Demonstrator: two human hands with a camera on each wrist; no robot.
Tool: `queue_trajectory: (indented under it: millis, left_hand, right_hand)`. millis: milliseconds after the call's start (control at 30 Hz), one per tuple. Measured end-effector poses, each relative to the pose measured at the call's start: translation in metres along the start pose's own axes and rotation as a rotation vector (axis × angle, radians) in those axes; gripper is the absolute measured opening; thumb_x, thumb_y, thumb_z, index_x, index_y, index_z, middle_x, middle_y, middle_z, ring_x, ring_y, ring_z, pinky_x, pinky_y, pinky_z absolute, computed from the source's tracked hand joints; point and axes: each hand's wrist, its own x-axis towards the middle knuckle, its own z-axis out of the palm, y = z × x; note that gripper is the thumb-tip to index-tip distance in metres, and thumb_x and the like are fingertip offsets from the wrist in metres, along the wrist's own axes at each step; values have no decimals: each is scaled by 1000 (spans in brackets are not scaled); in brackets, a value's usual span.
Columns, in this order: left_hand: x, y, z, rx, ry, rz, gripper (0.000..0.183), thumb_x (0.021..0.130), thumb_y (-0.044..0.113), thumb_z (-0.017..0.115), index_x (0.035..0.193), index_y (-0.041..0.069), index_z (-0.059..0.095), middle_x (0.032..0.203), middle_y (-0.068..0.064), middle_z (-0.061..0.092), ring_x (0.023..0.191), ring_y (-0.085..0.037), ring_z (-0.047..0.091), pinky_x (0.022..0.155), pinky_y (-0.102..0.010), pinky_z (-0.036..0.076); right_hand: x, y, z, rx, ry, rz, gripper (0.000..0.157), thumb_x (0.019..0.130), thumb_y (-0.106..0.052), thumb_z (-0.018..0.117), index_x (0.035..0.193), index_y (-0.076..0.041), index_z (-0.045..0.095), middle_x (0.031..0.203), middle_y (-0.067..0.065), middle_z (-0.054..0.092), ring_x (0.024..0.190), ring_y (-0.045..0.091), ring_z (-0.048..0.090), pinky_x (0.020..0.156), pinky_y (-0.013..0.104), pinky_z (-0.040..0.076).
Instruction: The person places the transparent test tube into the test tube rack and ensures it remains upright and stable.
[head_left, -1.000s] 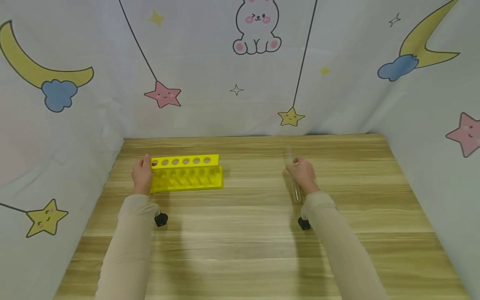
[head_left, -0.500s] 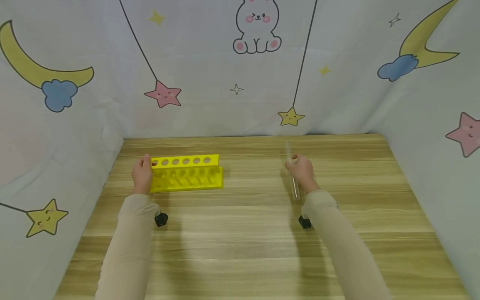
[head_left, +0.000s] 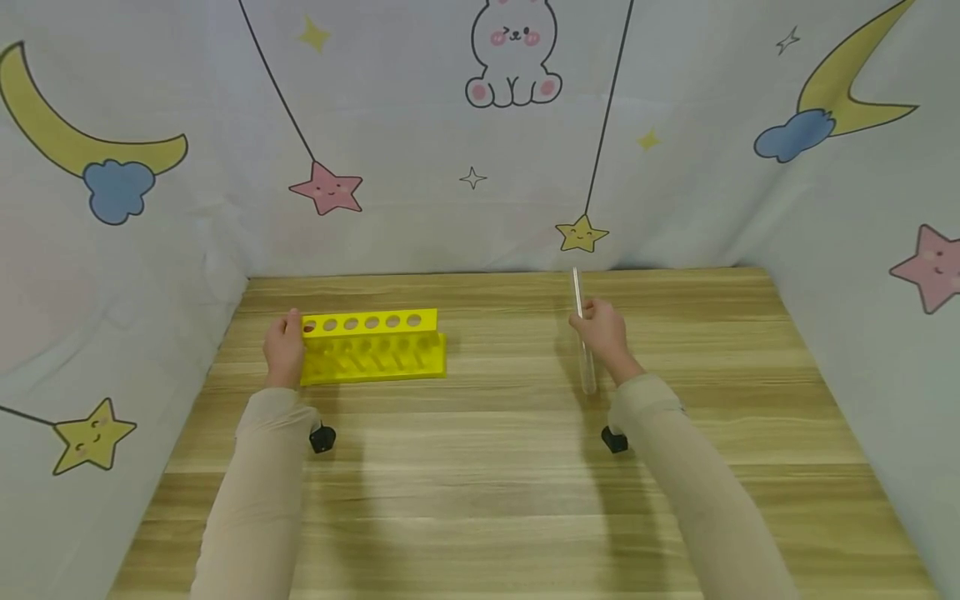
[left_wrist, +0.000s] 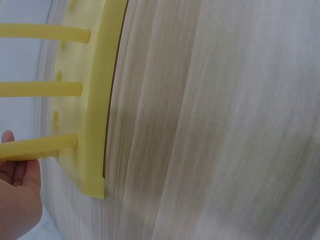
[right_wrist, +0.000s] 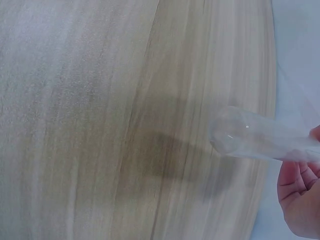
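Observation:
A yellow test tube rack (head_left: 373,357) stands at the left of the table, with a row of round holes along its top and pegs rising from its base. My left hand (head_left: 284,348) grips the rack's left end; in the left wrist view the fingers (left_wrist: 31,175) curl at the end of the rack (left_wrist: 92,105). Over on the right, my right hand (head_left: 604,330) pinches a clear glass test tube (head_left: 587,371) near its middle. The tube tilts with its rounded bottom toward me, and that bottom (right_wrist: 227,132) shows above the table in the right wrist view.
The wood-grain table (head_left: 480,467) spans the scene. A white curtain (head_left: 420,225) printed with stars and moons hangs behind it and along both sides. Small black wrist cameras sit below the left cuff (head_left: 322,438) and the right cuff (head_left: 615,440).
My right hand has moved slightly away from me and up with the test tube, which stands steeper than before. The left hand and the rack have stayed in place.

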Motion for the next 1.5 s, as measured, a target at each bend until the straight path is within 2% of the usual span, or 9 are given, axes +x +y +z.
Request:
queue_trajectory:
  millis: [167, 300, 533, 767, 967, 1167, 1367, 1500]
  left_hand:
    - [1, 0, 0, 10, 13, 2, 58, 93, 47, 23, 117, 1, 48, 108, -8, 51, 77, -10, 40, 69, -21, 35]
    - [1, -1, 0, 12, 10, -1, 58, 93, 47, 23, 117, 1, 48, 105, -5, 51, 78, -9, 40, 70, -21, 36]
    - [1, -1, 1, -8, 23, -1, 57, 93, 48, 24, 116, 1, 49, 99, 0, 52, 77, -8, 40, 69, -20, 36]
    - [2, -2, 1, -10, 19, -2, 57, 93, 48, 24, 115, 1, 48, 94, 4, 51, 75, -7, 40, 68, -19, 36]
    - [-1, -1, 1, -5, 17, 8, 58, 93, 48, 24, 114, 1, 48, 99, 0, 52, 75, -7, 40, 68, -20, 35]
    - [-1, 0, 1, -12, 20, 5, 56, 93, 48, 24, 112, 2, 48, 96, 2, 52, 74, -7, 39, 68, -20, 36]
    - [1, -1, 1, -8, 25, 1, 55, 93, 48, 25, 111, 1, 49, 95, 2, 52, 74, -7, 39, 67, -19, 35]
    - [1, -2, 2, -9, 30, 2, 55, 93, 48, 25, 109, 2, 49, 95, 2, 52, 73, -7, 39, 66, -19, 36]
  right_hand:
    - [-1, -3, -2, 5, 3, -16, 31, 83, -18, 51, 107, 2, 52, 99, 21, 62, 83, 29, 60, 63, 33, 48]
    - [0, -3, -1, 16, 20, -30, 29, 81, -17, 51, 103, 1, 53, 94, 18, 63, 79, 27, 59, 62, 32, 47]
    - [0, -3, -1, 25, 64, -56, 31, 78, -15, 50, 103, 3, 53, 90, 16, 61, 76, 24, 55, 64, 32, 46]
    - [-1, -7, -4, 38, 70, -91, 33, 81, -16, 49, 107, 5, 52, 87, 16, 59, 73, 25, 54, 71, 36, 46]
    - [-1, -11, -7, 59, 71, -95, 33, 82, -17, 50, 108, 3, 51, 89, 16, 59, 77, 26, 55, 74, 39, 46]
    - [-1, -14, -9, 94, 69, -102, 35, 83, -17, 52, 111, 3, 50, 88, 15, 59, 80, 27, 56, 77, 39, 46]
    - [-2, -16, -10, 115, 60, -104, 33, 84, -17, 53, 110, 1, 50, 88, 15, 60, 84, 28, 59, 76, 39, 47]
    - [-3, -18, -11, 111, 63, -124, 29, 84, -17, 53, 108, 0, 50, 86, 14, 61, 80, 26, 59, 71, 35, 46]
